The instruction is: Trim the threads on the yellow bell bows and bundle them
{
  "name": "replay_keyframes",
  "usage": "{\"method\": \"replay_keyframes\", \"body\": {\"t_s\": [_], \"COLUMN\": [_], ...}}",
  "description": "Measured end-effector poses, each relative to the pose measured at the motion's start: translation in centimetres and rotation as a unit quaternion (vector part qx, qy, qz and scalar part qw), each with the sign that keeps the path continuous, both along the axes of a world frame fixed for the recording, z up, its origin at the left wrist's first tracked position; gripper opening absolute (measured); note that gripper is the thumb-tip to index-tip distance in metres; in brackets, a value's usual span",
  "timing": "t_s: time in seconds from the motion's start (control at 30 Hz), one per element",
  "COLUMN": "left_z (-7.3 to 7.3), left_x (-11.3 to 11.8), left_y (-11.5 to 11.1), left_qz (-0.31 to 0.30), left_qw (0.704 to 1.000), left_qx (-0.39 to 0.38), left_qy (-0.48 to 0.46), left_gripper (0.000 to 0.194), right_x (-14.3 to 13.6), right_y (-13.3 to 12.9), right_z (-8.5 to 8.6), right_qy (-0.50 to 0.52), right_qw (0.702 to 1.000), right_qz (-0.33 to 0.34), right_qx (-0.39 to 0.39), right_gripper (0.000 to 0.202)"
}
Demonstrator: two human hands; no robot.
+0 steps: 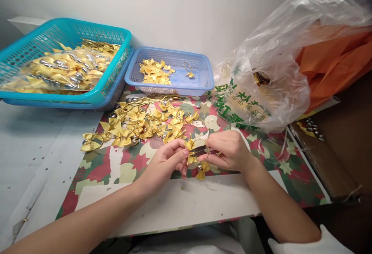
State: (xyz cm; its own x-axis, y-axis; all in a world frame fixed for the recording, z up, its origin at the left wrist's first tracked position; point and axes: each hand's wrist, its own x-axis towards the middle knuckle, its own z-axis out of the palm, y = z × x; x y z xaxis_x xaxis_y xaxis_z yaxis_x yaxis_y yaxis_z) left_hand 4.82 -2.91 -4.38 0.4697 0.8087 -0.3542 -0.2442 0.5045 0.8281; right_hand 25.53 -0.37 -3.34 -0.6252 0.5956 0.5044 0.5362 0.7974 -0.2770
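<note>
Near the front middle of the table, my left hand (171, 160) pinches a yellow ribbon bow (190, 145) between thumb and fingers. My right hand (228, 149) is closed on dark tweezers (199, 150), whose tips touch the bow beside my left thumb. A thin gold wire ring (207, 145) loops up around the tweezers between the hands. Just below hangs another yellow bow (202, 171) with a silver bell. Behind my left hand lies a pile of yellow bows (133, 124) with gold wires and silver bells.
A turquoise basket (124, 40) full of bows and bells stands at the back left. Beside it a blue basket (203, 62) holds loose bows and one ringed bow. A clear plastic bag (279, 91) and orange material (334, 60) are at the right, above a cardboard box (328, 161).
</note>
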Motion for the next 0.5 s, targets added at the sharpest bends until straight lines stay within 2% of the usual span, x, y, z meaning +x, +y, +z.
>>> {"method": "replay_keyframes", "body": {"t_s": [0.5], "left_z": [-0.14], "left_x": [-0.02], "left_y": [-0.1], "left_qz": [0.01], "left_qw": [1.0], "left_qx": [0.011], "left_qy": [0.013], "left_gripper": [0.025], "right_x": [-0.14], "right_y": [-0.11], "right_z": [0.05], "right_qy": [-0.021], "right_qw": [0.999], "right_qz": [-0.01], "right_qx": [0.026], "right_gripper": [0.039]}}
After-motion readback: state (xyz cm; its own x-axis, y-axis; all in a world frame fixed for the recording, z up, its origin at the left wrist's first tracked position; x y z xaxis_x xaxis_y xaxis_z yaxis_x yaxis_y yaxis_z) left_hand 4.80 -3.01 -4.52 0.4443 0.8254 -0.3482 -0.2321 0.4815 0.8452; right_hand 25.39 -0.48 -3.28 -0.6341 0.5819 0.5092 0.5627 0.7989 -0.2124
